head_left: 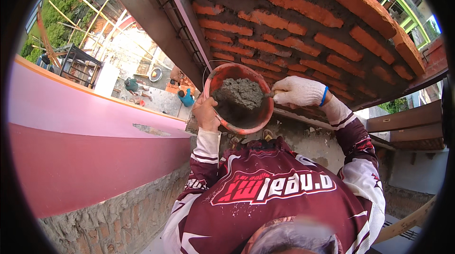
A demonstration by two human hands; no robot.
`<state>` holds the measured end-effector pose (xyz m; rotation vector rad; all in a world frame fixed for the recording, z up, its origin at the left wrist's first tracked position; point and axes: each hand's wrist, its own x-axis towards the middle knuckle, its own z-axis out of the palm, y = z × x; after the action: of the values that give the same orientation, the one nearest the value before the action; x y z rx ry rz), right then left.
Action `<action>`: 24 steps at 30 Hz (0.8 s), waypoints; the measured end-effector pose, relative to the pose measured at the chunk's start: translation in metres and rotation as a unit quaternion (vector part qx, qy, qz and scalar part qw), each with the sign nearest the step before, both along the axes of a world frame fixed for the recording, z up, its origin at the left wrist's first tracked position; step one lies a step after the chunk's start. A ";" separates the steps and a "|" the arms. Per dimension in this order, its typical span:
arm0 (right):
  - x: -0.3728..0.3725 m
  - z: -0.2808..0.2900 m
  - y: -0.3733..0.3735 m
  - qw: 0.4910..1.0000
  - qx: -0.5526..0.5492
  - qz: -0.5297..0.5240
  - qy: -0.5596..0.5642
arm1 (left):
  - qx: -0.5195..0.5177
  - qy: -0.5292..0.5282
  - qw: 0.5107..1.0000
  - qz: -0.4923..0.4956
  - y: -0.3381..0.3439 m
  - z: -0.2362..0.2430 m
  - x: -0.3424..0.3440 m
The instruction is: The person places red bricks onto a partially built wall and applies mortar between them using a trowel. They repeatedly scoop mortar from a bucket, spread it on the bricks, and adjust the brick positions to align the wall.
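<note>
A red plastic bucket [226, 123] holds wet grey mortar [241, 90] at the middle of the view. My bare left hand [207, 112] grips its left rim, fingers closed. My right hand [296, 90], in a white knit glove with a blue cuff, is closed on a trowel handle [273, 94] at the bucket's right rim; the blade is hidden or hard to make out in the mortar.
A fresh brick wall [289, 17] rises ahead beside a metal-edged column [168, 10]. A pink parapet [95, 149] curves along my left. Workers [186, 97] are below among poles. Wooden boards [405, 123] lie at right. My feet stand on a narrow concrete floor [313, 140].
</note>
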<state>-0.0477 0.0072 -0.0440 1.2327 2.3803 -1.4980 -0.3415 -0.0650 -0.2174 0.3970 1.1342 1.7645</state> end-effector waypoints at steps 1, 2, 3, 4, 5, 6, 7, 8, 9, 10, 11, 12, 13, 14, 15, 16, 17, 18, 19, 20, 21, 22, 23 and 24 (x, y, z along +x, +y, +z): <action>0.003 0.027 0.006 1.000 0.026 -0.006 -0.014 | 0.023 -0.015 1.000 0.002 -0.002 0.007 0.001; 0.006 0.053 0.012 0.998 0.049 -0.018 -0.045 | 0.059 -0.016 0.998 -0.016 -0.004 0.013 0.002; 0.010 0.079 0.019 0.996 0.082 -0.022 -0.024 | 0.026 -0.024 0.999 -0.011 -0.006 0.019 0.003; 0.015 0.104 0.027 0.994 0.108 -0.025 -0.015 | 0.005 -0.018 0.999 -0.025 -0.011 0.023 0.005; 0.019 0.129 0.035 0.989 0.144 -0.038 -0.005 | -0.007 -0.011 1.000 -0.028 -0.014 0.026 0.007; 0.021 0.156 0.043 0.984 0.175 -0.034 0.031 | -0.019 -0.004 0.999 -0.030 -0.019 0.027 0.009; 0.022 0.182 0.049 0.972 0.226 -0.064 0.010 | -0.019 0.004 1.000 -0.021 -0.020 0.027 0.010; 0.019 0.206 0.053 0.960 0.270 -0.061 0.039 | -0.025 0.015 1.000 -0.011 -0.024 0.026 0.011; 0.011 0.226 0.060 0.944 0.312 -0.101 0.018 | -0.032 0.026 0.999 0.000 -0.027 0.023 0.011; 0.003 0.243 0.066 0.927 0.351 -0.130 0.017 | -0.038 0.037 0.999 0.010 -0.029 0.019 0.010; -0.004 0.257 0.070 0.900 0.412 -0.139 -0.006 | -0.051 0.046 0.997 0.020 -0.031 0.014 0.008; -0.011 0.266 0.079 0.867 0.471 -0.158 -0.041 | -0.057 0.058 0.996 0.027 -0.034 0.008 0.007; -0.019 0.284 0.091 0.824 0.533 -0.098 -0.165 | -0.078 0.048 0.995 0.026 -0.036 0.002 0.003; -0.026 0.279 0.101 0.795 0.581 -0.095 -0.150 | -0.072 0.044 0.996 0.038 -0.038 -0.005 0.001; -0.037 0.266 0.110 0.763 0.626 -0.090 -0.133 | -0.067 0.039 0.996 0.051 -0.041 -0.012 -0.001; -0.041 0.254 0.118 0.730 0.668 -0.083 -0.117 | -0.040 0.041 0.996 0.061 -0.044 -0.020 -0.003; -0.042 0.242 0.123 0.672 0.714 -0.073 -0.181 | -0.056 0.041 0.994 0.079 -0.047 -0.027 -0.006; -0.043 0.227 0.125 0.590 0.759 -0.070 -0.266 | -0.093 0.045 0.990 0.098 -0.052 -0.034 -0.008; -0.038 0.220 0.123 0.552 0.797 -0.076 -0.232 | -0.111 0.055 0.985 0.117 -0.056 -0.039 -0.012; -0.033 0.211 0.115 0.533 0.808 -0.102 -0.231 | -0.136 0.067 0.980 0.130 -0.058 -0.042 -0.016; -0.025 0.210 0.105 0.512 0.822 -0.128 -0.215 | -0.149 0.073 0.978 0.128 -0.060 -0.044 -0.021; -0.016 0.212 0.092 0.510 0.830 -0.151 -0.168 | -0.171 0.077 0.975 0.120 -0.063 -0.045 -0.027; -0.009 0.215 0.075 0.535 0.818 -0.142 -0.156 | -0.209 0.094 0.966 0.120 -0.065 -0.044 -0.030; -0.007 0.214 0.060 0.547 0.811 -0.154 -0.138 | -0.167 0.075 0.976 0.117 -0.064 -0.043 -0.031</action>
<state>-0.0547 0.0675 0.1701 1.6705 2.8936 1.5815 -0.3724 -0.1292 -0.2599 0.1992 1.6105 1.7208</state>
